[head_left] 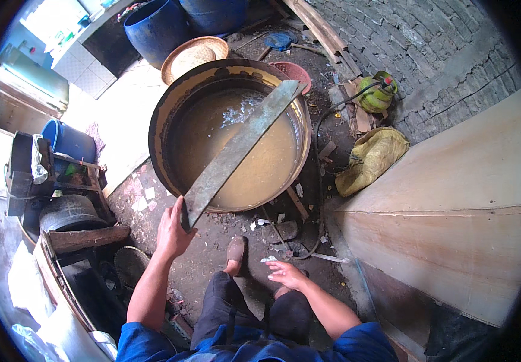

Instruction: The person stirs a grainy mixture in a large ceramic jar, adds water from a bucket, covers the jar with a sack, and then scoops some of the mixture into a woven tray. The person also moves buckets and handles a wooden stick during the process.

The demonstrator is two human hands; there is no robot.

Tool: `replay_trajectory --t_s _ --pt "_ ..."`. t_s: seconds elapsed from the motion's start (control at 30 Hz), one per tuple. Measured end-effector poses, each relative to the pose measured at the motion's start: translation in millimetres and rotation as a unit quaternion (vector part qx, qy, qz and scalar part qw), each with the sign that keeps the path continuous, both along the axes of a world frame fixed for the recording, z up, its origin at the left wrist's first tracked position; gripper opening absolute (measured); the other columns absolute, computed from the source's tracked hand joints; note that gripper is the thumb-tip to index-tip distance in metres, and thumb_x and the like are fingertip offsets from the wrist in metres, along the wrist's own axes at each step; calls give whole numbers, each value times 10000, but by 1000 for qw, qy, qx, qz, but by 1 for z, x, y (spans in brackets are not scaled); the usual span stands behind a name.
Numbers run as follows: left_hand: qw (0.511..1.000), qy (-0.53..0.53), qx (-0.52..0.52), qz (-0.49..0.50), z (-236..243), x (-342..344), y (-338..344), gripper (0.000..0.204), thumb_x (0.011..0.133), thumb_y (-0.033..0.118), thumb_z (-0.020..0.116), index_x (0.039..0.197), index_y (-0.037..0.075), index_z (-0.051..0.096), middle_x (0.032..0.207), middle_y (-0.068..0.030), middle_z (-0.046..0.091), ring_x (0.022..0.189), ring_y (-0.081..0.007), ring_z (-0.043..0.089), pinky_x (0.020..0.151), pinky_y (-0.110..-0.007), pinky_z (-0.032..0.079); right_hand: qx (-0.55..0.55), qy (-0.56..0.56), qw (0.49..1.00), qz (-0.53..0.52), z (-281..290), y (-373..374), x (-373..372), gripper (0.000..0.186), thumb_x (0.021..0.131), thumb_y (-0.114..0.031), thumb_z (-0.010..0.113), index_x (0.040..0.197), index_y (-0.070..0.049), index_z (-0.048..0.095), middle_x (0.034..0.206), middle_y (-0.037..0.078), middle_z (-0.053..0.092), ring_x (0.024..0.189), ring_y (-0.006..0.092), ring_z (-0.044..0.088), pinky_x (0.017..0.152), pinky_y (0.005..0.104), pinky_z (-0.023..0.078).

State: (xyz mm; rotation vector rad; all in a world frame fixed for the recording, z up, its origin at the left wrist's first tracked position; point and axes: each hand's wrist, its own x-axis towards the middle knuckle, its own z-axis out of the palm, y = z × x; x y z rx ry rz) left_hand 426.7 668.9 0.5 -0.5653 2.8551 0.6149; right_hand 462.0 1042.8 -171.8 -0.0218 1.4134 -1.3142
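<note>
A long, flat, weathered grey-green board (239, 145) lies diagonally over a large round pot (158, 136) of cloudy tan liquid (260, 175), which has a pale foamy patch toward the back. My left hand (175, 235) grips the near end of the board at the pot's front rim. My right hand (284, 274) is below and right of the pot, over my leg, with fingers apart and nothing in it.
Blue barrels (149, 33) and a woven hat (194, 51) stand behind the pot; a green gas cylinder (375, 96) with hose and a yellow sack (366, 163) lie right. A wooden panel (429, 235) flanks the right, cluttered buckets and racks (73, 214) the left.
</note>
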Motion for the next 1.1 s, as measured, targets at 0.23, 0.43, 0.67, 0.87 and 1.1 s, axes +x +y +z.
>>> replay_trajectory --t_s 0.23,0.43,0.67,0.87,1.1 --pt "999 39 24 -25 -29 -22 -32 1082 644 227 893 1522 99 273 1240 -200 533 1153 -390 528 991 -456 449 94 -14 995 -10 -40 25 26 562 866 -117 731 1391 -120 529 1336 152 565 1166 246 580 977 379 482" --pt "996 68 32 -55 -63 -42 -46 1109 628 201 904 1530 120 263 1312 -180 508 1218 -366 502 1027 -454 419 93 -25 995 -19 -64 26 28 530 869 -114 726 1370 -115 551 1333 153 570 1137 240 591 975 369 480" --pt "998 20 -48 -34 -86 -50 -57 1100 659 274 882 1552 229 240 1436 -96 453 1337 -290 435 1098 -562 271 138 -6 989 -43 -93 42 10 491 877 -93 717 1346 -111 573 1320 147 586 1121 226 596 946 360 500" --pt "998 9 -57 -7 -85 -56 -53 1057 710 271 856 1561 242 230 1500 -78 423 1387 -255 398 1108 -557 233 199 63 972 -110 -147 69 -22 450 843 -121 737 1278 -89 623 1208 130 668 1075 212 634 940 346 487" --pt "926 288 -240 -44 -120 -5 -4 801 820 329 700 1469 12 353 1468 -236 358 1377 -417 304 1127 -543 228 317 135 923 -173 -203 98 -89 524 836 -252 722 1294 -30 597 1142 175 689 1039 262 664 909 364 504"
